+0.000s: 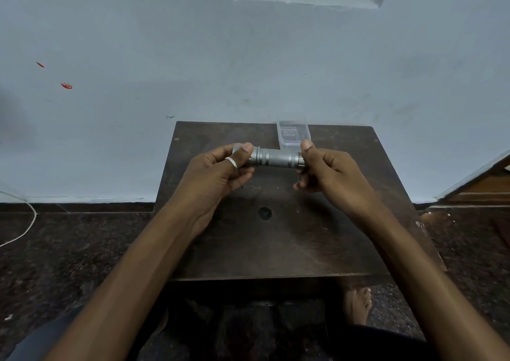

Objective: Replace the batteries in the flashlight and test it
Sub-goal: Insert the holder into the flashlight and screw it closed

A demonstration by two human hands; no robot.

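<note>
A grey metal flashlight (276, 158) with a knurled body is held level above the dark wooden table (276, 239). My left hand (220, 171), a ring on its thumb, grips the wider head end. My right hand (324, 171) pinches the tail end between thumb and fingers. Both ends of the flashlight are hidden by my fingers. No batteries show.
A clear plastic container (293, 131) stands at the table's far edge against the pale blue wall, just behind the flashlight. A dark round spot (265, 213) marks the table's middle. A white cable (27, 222) lies on the speckled floor at left. A bare foot (358, 304) shows below the table.
</note>
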